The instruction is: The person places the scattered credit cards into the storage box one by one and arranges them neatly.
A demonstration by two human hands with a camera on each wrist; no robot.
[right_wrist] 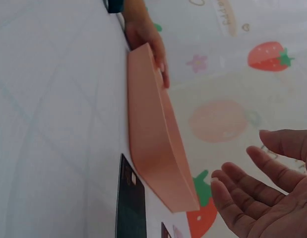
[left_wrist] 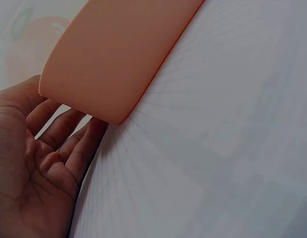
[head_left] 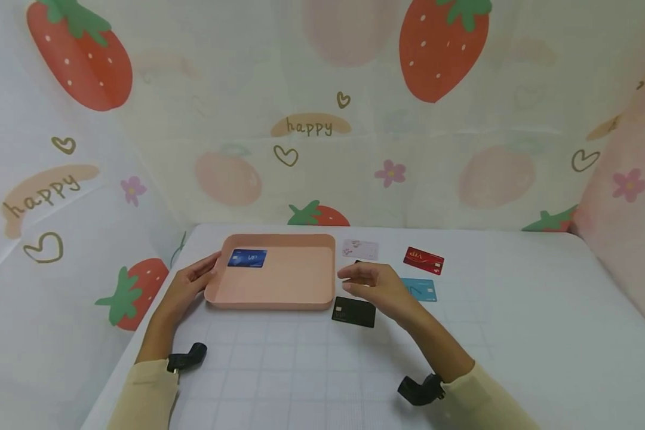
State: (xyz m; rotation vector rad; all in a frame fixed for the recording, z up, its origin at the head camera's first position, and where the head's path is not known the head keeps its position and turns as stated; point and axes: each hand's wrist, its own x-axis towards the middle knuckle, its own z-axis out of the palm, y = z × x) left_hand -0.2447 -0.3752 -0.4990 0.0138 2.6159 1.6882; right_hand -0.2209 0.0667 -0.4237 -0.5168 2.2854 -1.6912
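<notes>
A shallow pink tray (head_left: 279, 301) lies on the table with a blue VIP card (head_left: 247, 258) in its upper left part. My left hand (head_left: 189, 285) rests against the tray's left side, its fingers along the outer wall in the left wrist view. Just beyond the tray's right edge hovers my right hand (head_left: 378, 288), fingers loosely bent and nothing between them; in the right wrist view that hand (right_wrist: 265, 191) is raised over the table. A black card (head_left: 353, 312) lies below it, and a light blue card (head_left: 421, 289) is partly covered by it.
Behind the right hand lie a pale pink card (head_left: 361, 249) and a red VIP card (head_left: 423, 261). Another dark card's corner (head_left: 358, 261) peeks out above the hand. A strawberry-print curtain (head_left: 312, 179) stands along the table's back and sides. White cloth (head_left: 279, 370) covers the table.
</notes>
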